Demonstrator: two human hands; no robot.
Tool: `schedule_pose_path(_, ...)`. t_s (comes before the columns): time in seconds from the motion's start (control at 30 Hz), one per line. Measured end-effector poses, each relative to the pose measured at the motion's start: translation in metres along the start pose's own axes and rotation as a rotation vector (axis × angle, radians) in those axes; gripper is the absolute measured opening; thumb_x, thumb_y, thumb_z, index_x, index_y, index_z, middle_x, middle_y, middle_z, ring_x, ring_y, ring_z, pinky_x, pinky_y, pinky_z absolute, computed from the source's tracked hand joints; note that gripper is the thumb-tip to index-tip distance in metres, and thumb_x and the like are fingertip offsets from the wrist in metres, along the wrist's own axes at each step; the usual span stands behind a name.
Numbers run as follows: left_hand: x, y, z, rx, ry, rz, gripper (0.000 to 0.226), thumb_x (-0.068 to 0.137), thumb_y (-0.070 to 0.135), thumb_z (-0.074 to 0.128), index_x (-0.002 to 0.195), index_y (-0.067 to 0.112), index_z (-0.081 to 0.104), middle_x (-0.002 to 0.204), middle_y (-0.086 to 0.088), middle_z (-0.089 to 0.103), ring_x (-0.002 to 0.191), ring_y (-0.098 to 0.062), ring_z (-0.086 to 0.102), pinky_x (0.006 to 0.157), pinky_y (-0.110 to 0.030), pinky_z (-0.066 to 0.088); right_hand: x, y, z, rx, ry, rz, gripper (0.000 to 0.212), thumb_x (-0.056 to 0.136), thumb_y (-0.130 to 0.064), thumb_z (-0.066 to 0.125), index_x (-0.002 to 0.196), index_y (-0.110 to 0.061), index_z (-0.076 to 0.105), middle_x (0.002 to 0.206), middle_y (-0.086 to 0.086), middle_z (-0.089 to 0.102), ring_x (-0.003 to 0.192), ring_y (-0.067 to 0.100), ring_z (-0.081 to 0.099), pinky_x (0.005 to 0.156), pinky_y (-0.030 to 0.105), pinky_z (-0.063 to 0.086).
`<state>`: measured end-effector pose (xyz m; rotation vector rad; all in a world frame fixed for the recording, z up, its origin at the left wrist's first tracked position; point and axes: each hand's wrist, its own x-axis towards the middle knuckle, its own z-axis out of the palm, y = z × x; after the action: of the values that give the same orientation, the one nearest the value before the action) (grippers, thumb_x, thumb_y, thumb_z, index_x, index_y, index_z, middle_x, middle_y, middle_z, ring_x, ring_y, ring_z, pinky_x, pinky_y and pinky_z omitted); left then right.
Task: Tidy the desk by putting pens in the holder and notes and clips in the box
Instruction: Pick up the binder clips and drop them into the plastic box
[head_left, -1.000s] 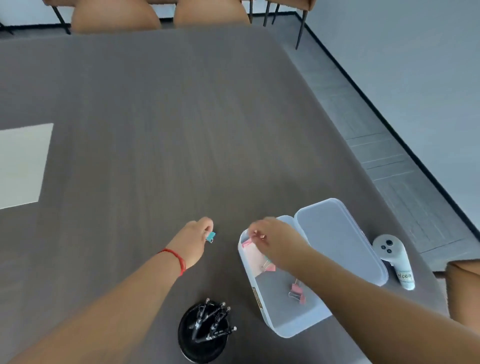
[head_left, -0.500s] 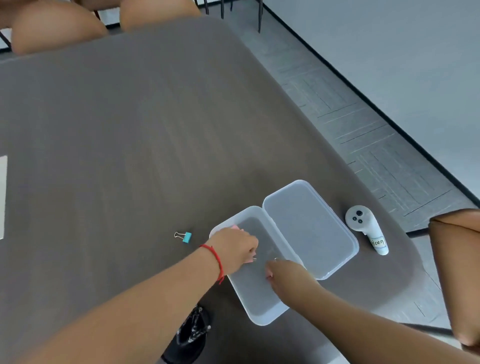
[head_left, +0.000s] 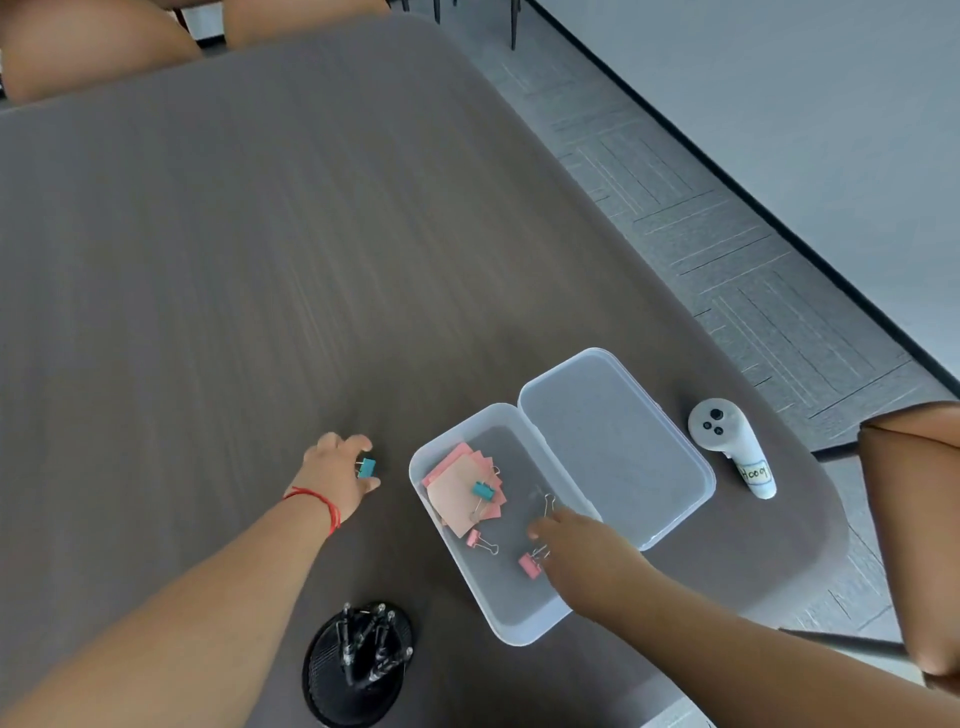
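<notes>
Your left hand (head_left: 337, 475) pinched a teal clip (head_left: 366, 467) on the grey desk (head_left: 260, 260) left of the box (head_left: 519, 613); your right hand (head_left: 587, 551) hung loosely spread over it.

Half a second ago your left hand (head_left: 337, 480) was over the clear plastic box (head_left: 524, 618); now it has moved out to the left of the box, fingers curled around the small teal binder clip (head_left: 366, 467) that lay alone on the table there. Your right hand (head_left: 587, 556) has shifted from the box's near middle to its right wall, beside a pink binder clip (head_left: 530, 565). With your hands clear, the pink sticky notes (head_left: 462, 491) in the box show again, a second teal clip (head_left: 483, 491) on them.
</notes>
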<state>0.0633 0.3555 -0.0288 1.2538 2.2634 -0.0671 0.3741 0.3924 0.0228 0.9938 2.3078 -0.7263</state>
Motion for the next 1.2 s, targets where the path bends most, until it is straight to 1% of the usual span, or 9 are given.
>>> schedule_pose_path(0.2, 0.001, 0.006, 0.006, -0.083, 0.075, 0.011, 0.02, 0.085, 0.016, 0.064, 0.102, 0.008, 0.057, 0.102, -0.017, 0.052, 0.098, -0.038, 0.055, 0.086, -0.042, 0.046, -0.048, 0.017, -0.019, 0.265, 0.335, -0.031, 0.026, 0.095, -0.027, 0.048, 0.117, -0.032, 0.061, 0.118, -0.013, 0.056, 0.095, 0.011, 0.06, 0.08, 0.021, 0.047)
schedule_pose_path(0.3, -0.011, 0.028, -0.027, -0.416, 0.359, -0.01, 0.01, 0.082, 0.016, 0.066, 0.088, 0.011, 0.059, 0.092, -0.015, 0.058, 0.083, -0.031, 0.058, 0.079, -0.04, 0.049, -0.057, 0.035, -0.018, 0.368, 0.501, 0.044, 0.017, 0.093, -0.028, 0.054, 0.106, -0.035, 0.062, 0.107, -0.017, 0.059, 0.071, 0.006, 0.06, 0.064, 0.022, 0.047)
schedule_pose_path(0.37, -0.031, 0.06, -0.057, -0.522, 0.455, 0.17, 0.012, 0.08, 0.016, 0.068, 0.089, 0.014, 0.061, 0.087, -0.008, 0.058, 0.076, -0.021, 0.055, 0.074, -0.027, 0.047, -0.059, 0.044, -0.018, 0.417, 0.575, 0.119, 0.015, 0.092, -0.028, 0.056, 0.105, -0.033, 0.061, 0.102, -0.017, 0.059, 0.067, 0.003, 0.06, 0.059, 0.02, 0.044)
schedule_pose_path(0.43, -0.058, 0.1, -0.075, -0.429, 0.249, 0.395, 0.016, 0.079, 0.019, 0.07, 0.093, 0.018, 0.061, 0.084, 0.0, 0.056, 0.072, -0.012, 0.052, 0.07, -0.018, 0.043, -0.059, 0.05, -0.017, 0.467, 0.613, 0.186, 0.014, 0.093, -0.028, 0.055, 0.105, -0.034, 0.059, 0.097, -0.016, 0.057, 0.067, 0.001, 0.058, 0.056, 0.013, 0.039)
schedule_pose_path(0.57, -0.086, 0.148, -0.049, -0.193, -0.147, 0.4, 0.02, 0.083, 0.026, 0.065, 0.101, 0.019, 0.061, 0.091, 0.005, 0.06, 0.072, 0.001, 0.058, 0.067, -0.02, 0.049, -0.061, 0.058, -0.011, 0.474, 0.543, 0.201, 0.016, 0.094, -0.029, 0.051, 0.108, -0.034, 0.056, 0.096, -0.017, 0.055, 0.066, -0.001, 0.056, 0.057, 0.014, 0.038)
schedule_pose_path(0.67, -0.085, 0.158, -0.029, -0.037, -0.237, 0.336, 0.034, 0.084, 0.025, 0.064, 0.116, 0.016, 0.057, 0.111, -0.004, 0.066, 0.103, -0.019, 0.059, 0.085, -0.028, 0.045, -0.066, 0.06, -0.007, 0.434, 0.494, 0.171, 0.019, 0.094, -0.029, 0.049, 0.111, -0.034, 0.055, 0.1, -0.018, 0.055, 0.067, 0.003, 0.056, 0.064, 0.019, 0.044)
schedule_pose_path(0.8, -0.085, 0.151, -0.041, -0.225, -0.159, 0.208, 0.044, 0.085, 0.027, 0.06, 0.126, 0.016, 0.053, 0.116, -0.001, 0.064, 0.093, -0.016, 0.057, 0.079, -0.024, 0.046, -0.072, 0.058, -0.003, 0.423, 0.435, 0.111, 0.02, 0.094, -0.032, 0.05, 0.113, -0.034, 0.055, 0.104, -0.018, 0.056, 0.074, 0.008, 0.061, 0.074, 0.027, 0.053)
schedule_pose_path(1.03, -0.098, 0.129, -0.088, -0.276, -0.074, 0.15, 0.042, 0.087, 0.03, 0.061, 0.125, 0.013, 0.054, 0.113, -0.006, 0.065, 0.092, -0.018, 0.058, 0.082, -0.026, 0.042, -0.065, 0.055, -0.012, 0.456, 0.288, 0.107, 0.019, 0.092, -0.037, 0.052, 0.109, -0.035, 0.058, 0.099, -0.015, 0.059, 0.079, 0.007, 0.059, 0.072, 0.019, 0.045)
schedule_pose_path(1.2, -0.116, 0.132, -0.088, -0.258, -0.086, 0.103, 0.04, 0.089, 0.035, 0.058, 0.121, 0.011, 0.057, 0.111, -0.011, 0.065, 0.096, -0.023, 0.059, 0.091, -0.034, 0.045, -0.073, 0.058, -0.011, 0.968, -0.071, 0.361, 0.031, 0.088, -0.045, 0.057, 0.097, -0.016, 0.064, 0.078, 0.002, 0.07, 0.062, 0.016, 0.066, 0.051, 0.022, 0.049)
